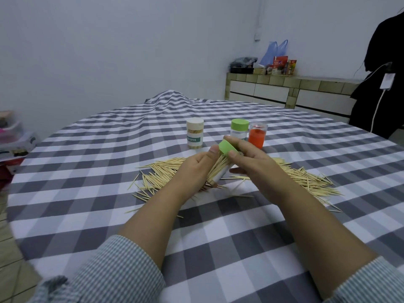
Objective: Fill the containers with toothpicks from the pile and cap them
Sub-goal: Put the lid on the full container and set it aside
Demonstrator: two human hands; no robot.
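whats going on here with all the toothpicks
A person is packing toothpicks into small containers. The left hand holds a tilted clear container full of toothpicks, while the right hand brings a green cap to its mouth; the cap is not fully on yet. A loose toothpick pile lies on the checked tablecloth. Behind stand a labelled container, a green-capped one and an orange one.

The far-left cylindrical container with a cream cap (194,133) carries a teal label band reading "TOOTHPICK", its first letters partly turned away. Print on the far red packets (280,63) is unreadable.
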